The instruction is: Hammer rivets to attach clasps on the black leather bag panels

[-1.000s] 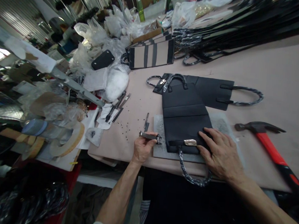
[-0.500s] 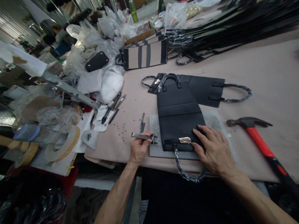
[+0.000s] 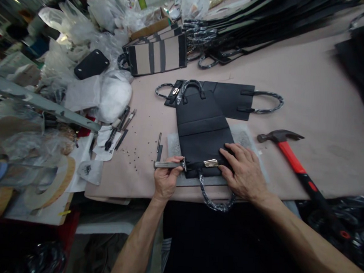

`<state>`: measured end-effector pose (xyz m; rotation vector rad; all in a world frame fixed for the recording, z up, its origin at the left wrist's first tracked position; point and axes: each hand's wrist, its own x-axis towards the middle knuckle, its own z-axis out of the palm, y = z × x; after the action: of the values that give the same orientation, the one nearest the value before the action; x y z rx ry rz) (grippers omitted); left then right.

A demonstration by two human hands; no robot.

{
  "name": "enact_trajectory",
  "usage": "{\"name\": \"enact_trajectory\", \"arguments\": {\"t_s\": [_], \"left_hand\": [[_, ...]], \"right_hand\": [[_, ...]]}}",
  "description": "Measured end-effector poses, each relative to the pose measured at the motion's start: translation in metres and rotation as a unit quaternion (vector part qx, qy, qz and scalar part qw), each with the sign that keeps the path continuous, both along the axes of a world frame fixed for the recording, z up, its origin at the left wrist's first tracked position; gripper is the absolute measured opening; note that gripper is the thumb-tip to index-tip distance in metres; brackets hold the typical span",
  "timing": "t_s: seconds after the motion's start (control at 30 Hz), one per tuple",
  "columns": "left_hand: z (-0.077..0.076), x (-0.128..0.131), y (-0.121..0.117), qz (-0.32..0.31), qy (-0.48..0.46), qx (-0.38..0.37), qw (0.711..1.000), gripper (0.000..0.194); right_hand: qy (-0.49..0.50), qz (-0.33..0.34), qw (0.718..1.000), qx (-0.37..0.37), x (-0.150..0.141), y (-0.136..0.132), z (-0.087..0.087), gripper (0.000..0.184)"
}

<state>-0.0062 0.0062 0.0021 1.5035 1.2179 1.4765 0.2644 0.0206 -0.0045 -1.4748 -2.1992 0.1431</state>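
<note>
1. Busy workshop you've got there: plastic bags [image 3: 68,24] heaped over on the left, a tan-pink table [image 3: 312,91] in front of you, and a claw hammer [image 3: 291,156] lying off to your right.
2. Your black bag panel [image 3: 206,127] sits near the close edge of the table, partly over a pale mat [image 3: 173,142], with its plastic-wrapped handle [image 3: 207,202] poking past the edge toward you. Its far end overlaps a second panel [image 3: 234,100].
3. Left hand [image 3: 164,183]: fingers closed round a metal tool [image 3: 169,165], its head right by the left end of the strap [image 3: 195,165]. Can't tell if they actually touch.
4. Right hand [image 3: 244,174]: fingers loosely spread on the panel, thumb next to the shiny clasp [image 3: 211,163], not gripping anything.
5. Step-wise, I'd say you're lining the tool up with the strap. Seems to call for a steady panel under your right hand and a square tool head.
</note>
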Motion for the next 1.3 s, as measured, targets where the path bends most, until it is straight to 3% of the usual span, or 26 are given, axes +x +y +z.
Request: {"name": "enact_trajectory", "arguments": {"t_s": [0.63, 0.87, 1.1, 1.3], "left_hand": [[0.001, 0.002, -0.003, -0.032, 0.021, 0.026, 0.999, 0.014], [0.005, 0.006, -0.004, -0.046, 0.083, 0.087, 0.992, 0.011], [0.004, 0.01, -0.014, 0.023, 0.109, 0.065, 0.992, 0.01], [0.0, 0.012, -0.018, 0.034, 0.108, 0.05, 0.992, 0.01]], "right_hand": [[-0.001, -0.002, 1.0, -0.014, 0.001, 0.0, 0.002, 0.047], [-0.008, -0.006, 1.0, -0.01, 0.0, -0.001, 0.001, 0.046], [-0.006, -0.004, 1.0, -0.013, 0.0, 0.0, 0.001, 0.045], [-0.004, -0.005, 1.0, -0.012, -0.001, -0.001, 0.002, 0.046]]}}
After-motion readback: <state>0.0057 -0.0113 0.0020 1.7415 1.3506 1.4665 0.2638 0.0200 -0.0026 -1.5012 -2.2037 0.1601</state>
